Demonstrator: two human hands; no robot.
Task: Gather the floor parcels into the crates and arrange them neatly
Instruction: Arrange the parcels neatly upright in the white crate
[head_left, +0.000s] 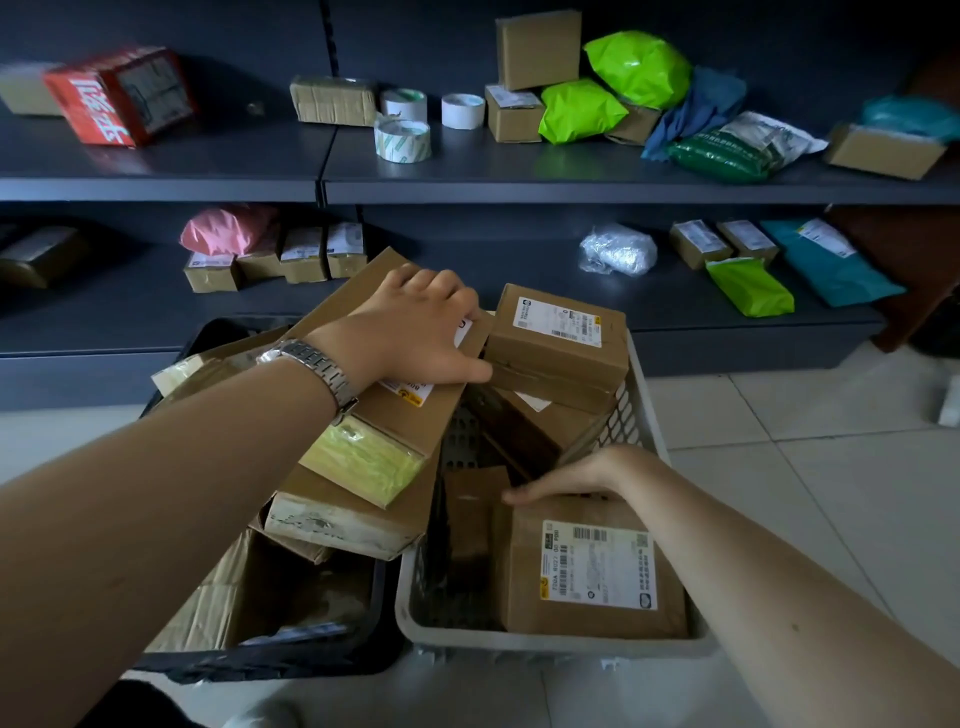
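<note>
Dim stockroom, pale tiled floor (779, 441), and dark grey shelving (467, 171) behind with small boxes, lime green mailer bags (634, 67) and tape rolls (402, 140). Two crates sit side by side on the tiles: a black crate (260, 660) heaped with parcels and a grey crate (545, 644). The left hand (415, 327) curls its fingers over a long cardboard box (400, 421) bridging both. The right hand (571, 475) is on the labelled box (587, 571) inside the grey one, fingers hidden, so I can't tell its grip.

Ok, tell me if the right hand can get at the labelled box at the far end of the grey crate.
Probably yes. The far box lies uncovered on top of the pile in the grey crate, and the right hand rests on the nearer box with open space between.
</note>
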